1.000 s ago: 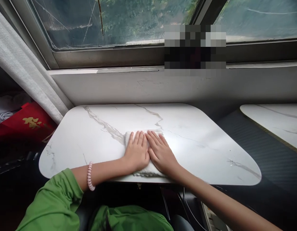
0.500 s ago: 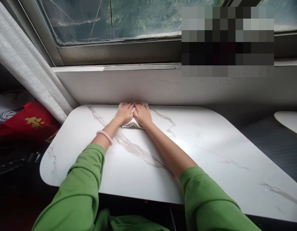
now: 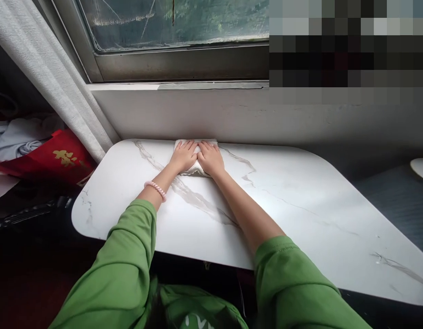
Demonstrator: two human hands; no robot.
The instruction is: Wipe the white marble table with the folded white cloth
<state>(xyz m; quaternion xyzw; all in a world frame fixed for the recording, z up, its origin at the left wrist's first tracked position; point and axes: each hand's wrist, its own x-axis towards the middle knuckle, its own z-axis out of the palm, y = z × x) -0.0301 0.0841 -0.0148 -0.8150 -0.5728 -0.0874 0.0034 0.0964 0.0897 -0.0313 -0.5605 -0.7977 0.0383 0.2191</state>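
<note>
A folded whitish cloth [image 3: 196, 170] lies flat at the back edge of a white marble-patterned table [image 3: 293, 183], against the wall. My left hand [image 3: 184, 156] rests palm down on the cloth's left part, fingers stretched forward and a little apart. Beside it my right hand [image 3: 210, 158] lies palm down on the right part, its fingers spread too. The two thumbs meet over the middle of the cloth. A pink beaded bracelet [image 3: 156, 189] circles my left wrist.
Behind the table rises a pale wall [image 3: 184, 112] below a metal-framed window [image 3: 184, 64]. A light curtain [image 3: 53, 77] hangs at the left, near a red bag [image 3: 43, 157] with clothes. Part of another white surface [image 3: 422, 168] shows at the right edge.
The camera view has shifted, so the table and window sit slightly higher and further right in the picture. Both hands remain on the cloth at the table's back edge.
</note>
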